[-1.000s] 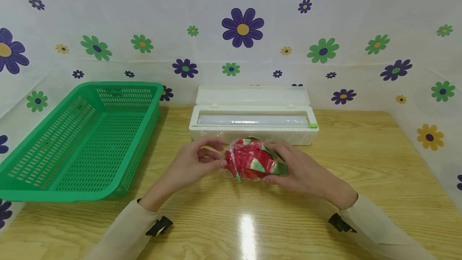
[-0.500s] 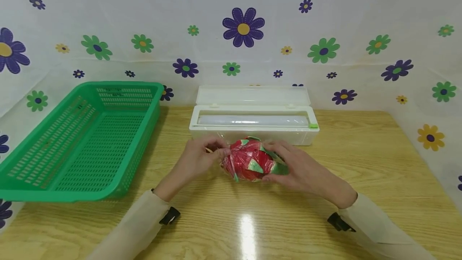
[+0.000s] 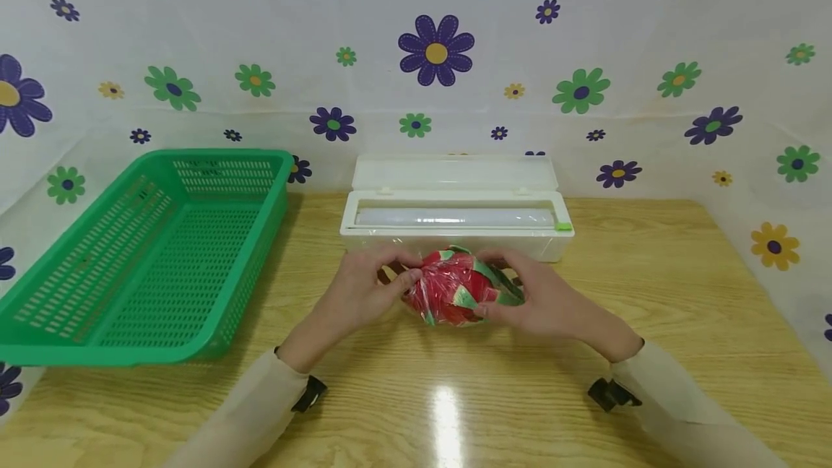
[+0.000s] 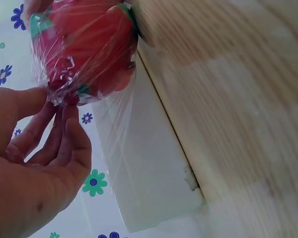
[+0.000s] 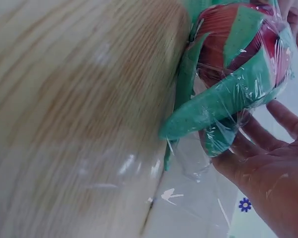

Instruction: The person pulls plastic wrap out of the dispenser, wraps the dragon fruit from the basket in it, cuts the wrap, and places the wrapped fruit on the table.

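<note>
A red dragon fruit (image 3: 451,287) with green scales lies in clear cling film on the table, in front of a white cling film dispenser (image 3: 455,238). My left hand (image 3: 364,291) pinches the gathered cling film (image 4: 59,94) between thumb and fingertips at the fruit's left end. At the right end, my right hand (image 3: 539,302) holds the fruit, thumb on the near side and fingers behind. Long green scales (image 5: 218,99) stick out under loose film in the right wrist view.
The dispenser's lid (image 3: 455,172) stands up at the back, with a film roll (image 3: 455,217) inside and a green slider (image 3: 562,226) at its right end. A green plastic basket (image 3: 224,309) stands on the left. A flowered cloth (image 3: 494,49) hangs behind the wooden table (image 3: 650,273).
My left hand has moved right and up to the fruit's end, its loose fingers closing into a pinch on the film. My right fingers have shifted slightly on the fruit.
</note>
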Available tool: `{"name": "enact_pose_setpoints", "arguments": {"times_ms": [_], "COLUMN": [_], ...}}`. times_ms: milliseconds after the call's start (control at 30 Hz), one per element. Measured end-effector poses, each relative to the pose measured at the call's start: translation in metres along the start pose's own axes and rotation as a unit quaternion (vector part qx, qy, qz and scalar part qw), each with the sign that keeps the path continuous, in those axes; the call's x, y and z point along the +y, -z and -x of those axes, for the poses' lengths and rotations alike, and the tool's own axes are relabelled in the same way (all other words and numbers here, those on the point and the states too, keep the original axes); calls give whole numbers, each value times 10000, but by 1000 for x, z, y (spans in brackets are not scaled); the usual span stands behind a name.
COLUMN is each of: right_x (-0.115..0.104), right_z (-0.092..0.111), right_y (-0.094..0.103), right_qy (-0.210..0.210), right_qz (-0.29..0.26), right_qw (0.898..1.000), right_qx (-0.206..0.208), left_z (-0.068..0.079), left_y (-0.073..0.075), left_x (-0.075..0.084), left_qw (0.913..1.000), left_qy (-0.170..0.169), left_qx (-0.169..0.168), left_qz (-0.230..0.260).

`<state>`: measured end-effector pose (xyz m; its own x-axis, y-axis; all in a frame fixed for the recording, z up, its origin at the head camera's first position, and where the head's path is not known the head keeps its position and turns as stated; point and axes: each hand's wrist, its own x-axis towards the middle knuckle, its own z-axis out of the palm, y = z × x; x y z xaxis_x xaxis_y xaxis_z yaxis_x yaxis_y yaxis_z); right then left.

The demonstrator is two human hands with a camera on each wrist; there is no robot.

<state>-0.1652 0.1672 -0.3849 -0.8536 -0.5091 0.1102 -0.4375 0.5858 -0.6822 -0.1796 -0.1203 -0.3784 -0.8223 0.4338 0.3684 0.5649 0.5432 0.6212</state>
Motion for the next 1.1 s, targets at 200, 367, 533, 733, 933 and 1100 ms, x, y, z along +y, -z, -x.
{"name": "enact_pose_setpoints", "arguments": {"times_ms": [200,367,533,733,933,1100], "right_x": [4,3,3,5,3,1], "right_z": [-7,-9,-9,-10,-9,-4], "right_y": [2,4,7,8,10,20], "right_qy": [-183,-543,-614,-181,-115,-309], "right_qz": [-466,-472,-108,398,449,458], "right_qw": [9987,9974,9978,9977,9980,9967], "right_qx": [-62,28,208,517,435,598], "left_z": [0,-2,-6,-8,-8,-8], "left_y": [3,5,7,10,12,13], "left_x": [2,2,3,5,5,6], "left_qw": [9992,9989,9992,9984,9971,9970], "left_qy": [269,327,142,291,202,40], "left_qx": [-242,-298,-323,-479,-727,-777], "left_qz": [195,131,-162,-91,-40,-2]}}
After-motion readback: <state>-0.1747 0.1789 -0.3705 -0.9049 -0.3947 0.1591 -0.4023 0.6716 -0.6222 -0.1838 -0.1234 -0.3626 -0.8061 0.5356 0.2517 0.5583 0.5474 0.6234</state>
